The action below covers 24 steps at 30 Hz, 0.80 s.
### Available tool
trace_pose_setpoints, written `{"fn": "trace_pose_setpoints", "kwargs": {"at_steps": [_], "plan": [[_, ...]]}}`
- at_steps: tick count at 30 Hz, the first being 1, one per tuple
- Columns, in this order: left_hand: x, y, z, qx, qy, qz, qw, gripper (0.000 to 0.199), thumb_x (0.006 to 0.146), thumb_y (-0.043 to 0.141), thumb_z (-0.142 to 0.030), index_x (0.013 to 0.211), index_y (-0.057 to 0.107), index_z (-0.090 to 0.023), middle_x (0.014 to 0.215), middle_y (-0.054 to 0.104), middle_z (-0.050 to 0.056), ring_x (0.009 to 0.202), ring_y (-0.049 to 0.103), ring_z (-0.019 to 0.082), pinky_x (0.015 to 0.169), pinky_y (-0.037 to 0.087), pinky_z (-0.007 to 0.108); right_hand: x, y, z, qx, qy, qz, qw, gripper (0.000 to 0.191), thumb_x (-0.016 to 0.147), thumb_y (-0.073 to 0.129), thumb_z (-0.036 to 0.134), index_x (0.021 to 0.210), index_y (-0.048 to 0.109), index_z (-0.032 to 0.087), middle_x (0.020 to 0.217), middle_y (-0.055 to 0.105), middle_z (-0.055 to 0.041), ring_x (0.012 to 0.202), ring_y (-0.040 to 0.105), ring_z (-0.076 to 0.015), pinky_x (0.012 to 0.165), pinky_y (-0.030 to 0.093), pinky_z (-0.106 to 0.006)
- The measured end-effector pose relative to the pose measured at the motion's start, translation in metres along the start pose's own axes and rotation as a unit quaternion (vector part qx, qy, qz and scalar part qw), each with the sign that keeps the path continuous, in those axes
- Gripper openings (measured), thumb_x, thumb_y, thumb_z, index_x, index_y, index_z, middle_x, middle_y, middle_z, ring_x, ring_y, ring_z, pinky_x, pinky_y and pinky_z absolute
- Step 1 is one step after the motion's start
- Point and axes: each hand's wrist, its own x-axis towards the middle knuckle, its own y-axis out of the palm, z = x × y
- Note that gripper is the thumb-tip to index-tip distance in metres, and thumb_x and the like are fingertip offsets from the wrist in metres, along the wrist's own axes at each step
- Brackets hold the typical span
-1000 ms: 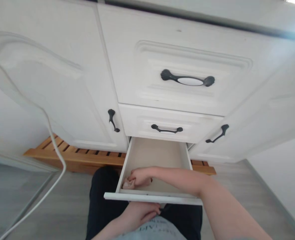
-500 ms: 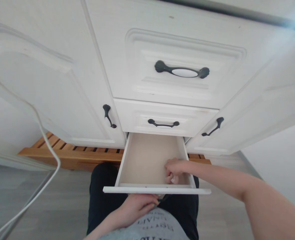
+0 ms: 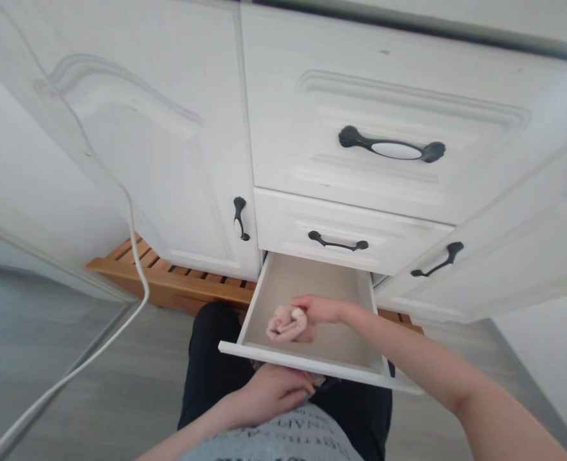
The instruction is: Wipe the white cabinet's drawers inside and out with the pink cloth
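Your right hand is inside the open bottom drawer, near its front left part, fingers curled tight around a small pinkish cloth. The cloth is bunched up in the fist and sits against the drawer floor or just above it; contact with the floor can't be confirmed from this angle. A small pale bit shows at the top of the bunch, too small to identify.

Your left hand is below the drawer front, under its lower edge, fingers bent and pointing right. It looks like it's touching the underside or the handle area of the drawer front, but the front panel hides the contact, so I can't tell whether that hand is closed on anything.

The drawer is pulled well out over your lap; the visible interior is a plain beige floor with white side walls. Above it are two closed drawers: a shallow one with a thin dark handle and a deeper one with a dark handle with a white centre.

Cabinet doors flank the drawer stack, each with a dark handle: left door handle, right door handle. A white cable hangs down across the left door and runs off to the lower left. A wooden slatted platform lies on the grey floor at the cabinet base, behind your dark-trousered knees.
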Motion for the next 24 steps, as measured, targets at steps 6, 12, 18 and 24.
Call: {"fn": "trace_pose_setpoints", "kwargs": {"at_steps": [6,12,18,24], "plan": [[-0.001,0.005,0.012,-0.037,0.024,0.018,0.999,0.025,0.095,0.057,-0.021,0.112,0.075,-0.024,0.117,0.076,0.002,0.107,0.070,0.022,0.097,0.048,0.029,0.064,0.080,0.029,0.283,-0.060,-0.060,0.955,0.015,0.070,0.062,0.009,0.082,0.067,0.017,0.079,0.067,0.0029,0.079,0.062,-0.0143,0.081,0.049,-0.028],[-0.001,0.007,0.013,-0.047,0.024,-0.002,0.999,0.025,0.096,0.058,-0.024,0.113,0.075,-0.025,0.119,0.075,0.003,0.111,0.069,0.022,0.100,0.048,0.031,0.068,0.090,0.073,0.400,-0.188,0.083,0.893,0.034,0.063,0.076,0.021,0.097,0.071,0.019,0.102,0.071,-0.0010,0.102,0.064,-0.0202,0.097,0.046,-0.032],[-0.002,-0.002,0.004,-0.041,0.013,0.029,0.999,0.026,0.097,0.055,-0.024,0.115,0.074,-0.029,0.126,0.073,0.000,0.116,0.066,0.020,0.103,0.046,0.029,0.071,0.069,0.074,0.317,-0.186,0.169,0.915,0.026,0.064,0.076,0.018,0.089,0.070,0.018,0.093,0.068,0.0027,0.092,0.060,-0.0153,0.087,0.046,-0.024],[-0.003,0.004,0.012,-0.031,0.011,0.016,0.999,0.024,0.096,0.057,-0.026,0.112,0.075,-0.028,0.124,0.074,0.001,0.115,0.067,0.020,0.104,0.046,0.029,-0.010,0.042,-0.007,0.353,-0.005,0.153,0.923,0.024,0.063,0.068,0.023,0.085,0.065,0.014,0.084,0.064,0.0002,0.073,0.057,-0.0112,0.065,0.044,-0.021]]}}
